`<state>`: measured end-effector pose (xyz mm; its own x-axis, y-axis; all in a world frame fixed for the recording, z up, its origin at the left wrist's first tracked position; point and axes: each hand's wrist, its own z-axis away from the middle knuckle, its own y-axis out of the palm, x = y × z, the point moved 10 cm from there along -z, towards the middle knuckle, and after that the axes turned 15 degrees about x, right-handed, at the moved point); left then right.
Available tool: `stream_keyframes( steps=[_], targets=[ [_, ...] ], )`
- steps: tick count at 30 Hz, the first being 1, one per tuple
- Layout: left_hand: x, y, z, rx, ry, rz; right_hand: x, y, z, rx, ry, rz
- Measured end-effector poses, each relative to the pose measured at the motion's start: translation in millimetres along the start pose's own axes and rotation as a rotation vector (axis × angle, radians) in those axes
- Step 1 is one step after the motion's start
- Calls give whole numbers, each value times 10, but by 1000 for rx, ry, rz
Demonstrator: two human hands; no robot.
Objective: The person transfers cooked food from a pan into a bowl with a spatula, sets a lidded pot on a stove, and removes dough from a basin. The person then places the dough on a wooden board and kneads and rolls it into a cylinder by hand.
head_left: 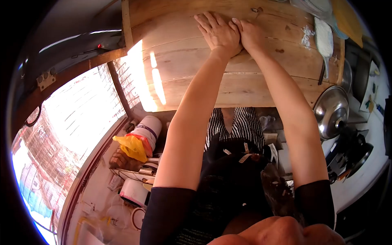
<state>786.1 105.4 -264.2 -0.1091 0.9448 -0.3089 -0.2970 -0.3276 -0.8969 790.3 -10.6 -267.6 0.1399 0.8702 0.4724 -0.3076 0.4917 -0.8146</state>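
Observation:
My left hand point(220, 36) lies on the wooden board point(175, 61), its fingers stretched out and a little apart, pointing away from me. Right beside it, touching, my right hand point(251, 36) presses down with its thumb side against the left. Most of the right hand's fingers are hidden from this angle. Whatever may be under the two palms is covered, and I cannot make it out. Both arms reach straight forward from dark sleeves. On the board to the right are a scoop point(324, 38) holding white powder and a patch of spilled white powder point(308, 36).
A shiny metal lid point(328, 108) stands by the board's right edge. Tubs point(316, 6) sit at the far right corner. Low on the left are a white bucket point(150, 128), a yellow plastic bag point(131, 147) and a white pot point(134, 191). Bright window light falls from the left.

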Motion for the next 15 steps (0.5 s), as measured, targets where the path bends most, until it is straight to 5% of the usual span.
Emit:
stream_keyframes(
  steps=[3, 4, 5, 9, 15],
  targets=[
    [-42, -125, 641, 158, 280, 380, 281, -361, 712, -205, -53, -73],
    [-60, -345, 991, -60, 416, 428, 290, -348, 955, -238, -76, -173],
    [-67, -418, 1249, -16, 457, 478, 395, -366, 1276, -369, -196, -201],
    [30, -232, 1828, -88, 497, 465, 413, -36, 1881, -285, -136, -20],
    [-218, -161, 980, -40, 544, 299, 76, 15, 1064, -245, -34, 87]
  ],
)
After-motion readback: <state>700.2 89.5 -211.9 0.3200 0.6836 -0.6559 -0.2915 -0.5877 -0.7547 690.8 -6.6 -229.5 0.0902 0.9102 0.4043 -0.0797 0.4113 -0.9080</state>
